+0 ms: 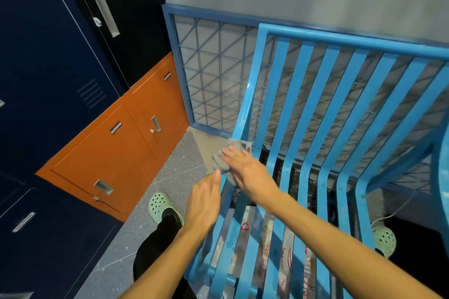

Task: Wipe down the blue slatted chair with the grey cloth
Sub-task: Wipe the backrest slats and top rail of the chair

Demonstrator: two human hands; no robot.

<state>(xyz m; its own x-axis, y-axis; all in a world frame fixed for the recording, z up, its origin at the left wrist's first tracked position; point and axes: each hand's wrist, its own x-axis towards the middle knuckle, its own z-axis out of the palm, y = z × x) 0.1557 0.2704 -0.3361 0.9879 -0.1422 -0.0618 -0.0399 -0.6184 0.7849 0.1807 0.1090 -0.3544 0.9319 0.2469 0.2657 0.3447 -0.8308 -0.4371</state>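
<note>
While my right hand presses the grey cloth, fingers nearly straight, on the left rail of the blue slatted chair where seat meets back, my left hand hovers beside it, fingers straight and together. I judge most wiping remains: seat slats show marks. One chair, one cloth, two hands.
</note>
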